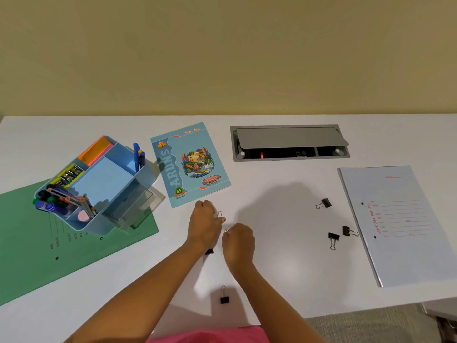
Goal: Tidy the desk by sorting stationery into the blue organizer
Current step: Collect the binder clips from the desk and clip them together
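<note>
Left hand [205,225] curled, a few wire clips [219,214] poking out at its fingertips. Right hand [238,243] just beside it, fingertips pinched on what seems a single clip [225,230]; too small to be sure. Both hands mid-desk, below the notebook [190,164]. Organizer [81,227] well left, standing on the green folder [29,243].

Step, as I judge it: gathering paper clips before the carry. Best to pass the single clip into the left bunch, close the fingers round all of it, and go in one trip. Thin wire slips easily, so keep the palm under it.

Room: the line to the organizer crosses the folder's corner, just clear of the notebook. Binder clip [209,251] lies at the left wrist. Second binder clip [224,297] sits near the desk [284,256] front edge, where a forearm could sweep it off. Three others [324,203] lie well right, near the file [400,224].
</note>
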